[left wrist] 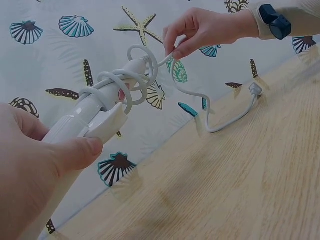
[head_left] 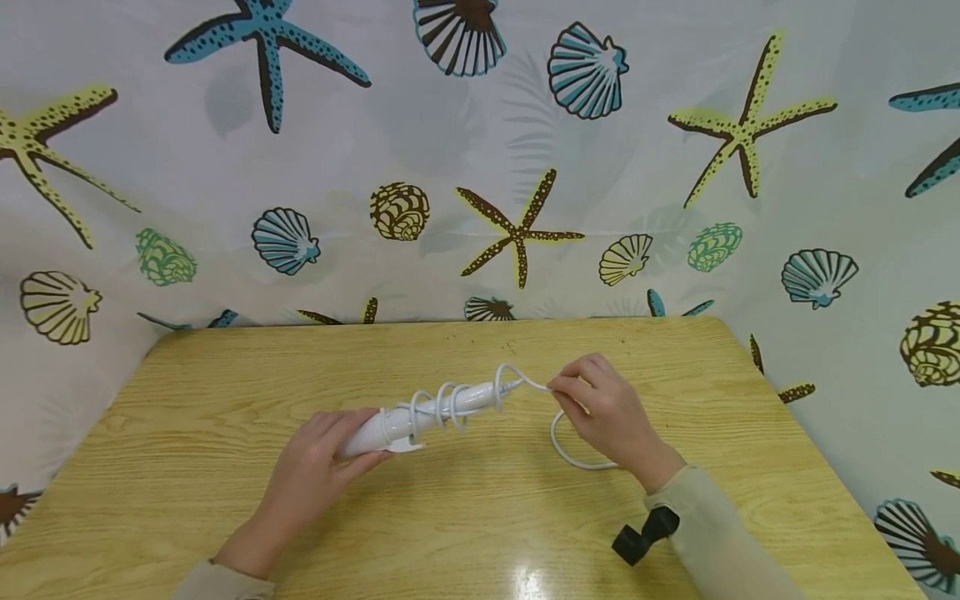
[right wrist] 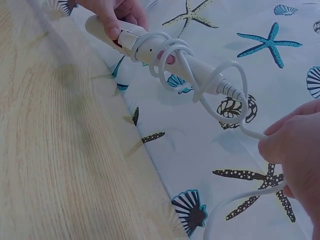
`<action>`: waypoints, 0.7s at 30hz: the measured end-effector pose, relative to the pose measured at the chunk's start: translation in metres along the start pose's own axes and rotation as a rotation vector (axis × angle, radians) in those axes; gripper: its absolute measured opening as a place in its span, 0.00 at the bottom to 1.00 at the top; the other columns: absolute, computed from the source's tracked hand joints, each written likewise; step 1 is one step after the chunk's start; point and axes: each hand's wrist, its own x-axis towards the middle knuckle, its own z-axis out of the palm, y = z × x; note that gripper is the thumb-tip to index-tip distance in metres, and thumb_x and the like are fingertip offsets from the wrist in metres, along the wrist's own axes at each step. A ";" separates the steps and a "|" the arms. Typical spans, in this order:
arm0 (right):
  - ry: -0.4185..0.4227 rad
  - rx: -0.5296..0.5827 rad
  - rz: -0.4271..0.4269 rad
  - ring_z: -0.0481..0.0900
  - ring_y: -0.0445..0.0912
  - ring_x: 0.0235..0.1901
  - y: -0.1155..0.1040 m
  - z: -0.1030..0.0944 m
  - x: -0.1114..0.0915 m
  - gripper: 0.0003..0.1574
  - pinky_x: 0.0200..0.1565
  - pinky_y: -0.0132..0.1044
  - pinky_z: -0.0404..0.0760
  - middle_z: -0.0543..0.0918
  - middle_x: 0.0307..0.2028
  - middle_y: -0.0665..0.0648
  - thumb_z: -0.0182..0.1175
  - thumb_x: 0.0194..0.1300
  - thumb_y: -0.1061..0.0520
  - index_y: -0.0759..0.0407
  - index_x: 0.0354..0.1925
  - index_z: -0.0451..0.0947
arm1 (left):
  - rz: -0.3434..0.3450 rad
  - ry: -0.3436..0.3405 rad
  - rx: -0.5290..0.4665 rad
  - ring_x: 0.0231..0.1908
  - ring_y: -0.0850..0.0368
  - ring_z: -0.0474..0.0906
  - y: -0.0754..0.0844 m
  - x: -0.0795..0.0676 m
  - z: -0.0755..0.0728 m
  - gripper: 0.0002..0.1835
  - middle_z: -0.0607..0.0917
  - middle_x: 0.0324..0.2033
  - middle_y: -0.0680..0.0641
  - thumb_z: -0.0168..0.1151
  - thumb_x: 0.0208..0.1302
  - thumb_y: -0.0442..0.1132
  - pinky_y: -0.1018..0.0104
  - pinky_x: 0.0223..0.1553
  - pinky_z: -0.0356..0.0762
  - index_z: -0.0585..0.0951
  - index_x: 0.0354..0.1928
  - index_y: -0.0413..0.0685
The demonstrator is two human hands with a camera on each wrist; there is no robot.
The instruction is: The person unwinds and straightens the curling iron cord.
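Note:
A white curling iron (head_left: 465, 402) is held above the table, its far end pointing up and right. My left hand (head_left: 318, 454) grips its thick end, thumb beside the clamp lever (left wrist: 111, 122). Several loose loops of the white cord (right wrist: 172, 60) wind around the handle, over a pink button (right wrist: 166, 57). Just past the cord's strain relief, my right hand (head_left: 603, 408) pinches the cord between thumb and fingertips. From there the cord sags down to the tabletop, where its plug (left wrist: 255, 90) lies.
The wood-grain table (head_left: 480, 533) spreads beneath both hands. Behind it and at the sides hangs a white cloth (head_left: 450, 142) printed with starfish and shells. A black device (head_left: 645, 535) is strapped to the right wrist over a beige sleeve (head_left: 720, 533).

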 end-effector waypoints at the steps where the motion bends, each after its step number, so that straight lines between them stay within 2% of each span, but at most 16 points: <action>1: 0.002 -0.006 0.005 0.74 0.48 0.35 0.000 0.000 0.000 0.07 0.30 0.36 0.77 0.77 0.33 0.55 0.67 0.53 0.66 0.60 0.34 0.82 | 0.001 0.000 0.000 0.38 0.54 0.77 0.000 0.000 0.000 0.30 0.83 0.40 0.47 0.78 0.39 0.41 0.56 0.34 0.77 0.80 0.49 0.47; 11: 0.040 -0.043 0.040 0.73 0.50 0.35 -0.002 -0.005 -0.001 0.06 0.31 0.38 0.77 0.77 0.33 0.56 0.67 0.53 0.67 0.62 0.33 0.82 | -0.018 -0.022 -0.001 0.38 0.54 0.76 -0.003 0.002 0.000 0.30 0.82 0.39 0.46 0.77 0.40 0.42 0.55 0.34 0.77 0.80 0.50 0.46; 16: 0.065 -0.019 0.042 0.73 0.50 0.33 -0.003 -0.004 -0.002 0.01 0.30 0.39 0.76 0.77 0.32 0.56 0.63 0.59 0.64 0.62 0.32 0.82 | -0.025 -0.028 0.012 0.39 0.53 0.76 -0.003 0.003 -0.002 0.30 0.82 0.40 0.46 0.77 0.41 0.42 0.54 0.35 0.77 0.80 0.50 0.46; 21: 0.085 0.010 0.030 0.72 0.49 0.33 -0.004 -0.004 -0.004 0.08 0.30 0.38 0.75 0.77 0.32 0.56 0.58 0.65 0.60 0.61 0.32 0.82 | -0.039 -0.029 0.031 0.39 0.52 0.76 -0.004 0.004 -0.002 0.30 0.82 0.40 0.46 0.77 0.39 0.42 0.53 0.36 0.77 0.80 0.50 0.46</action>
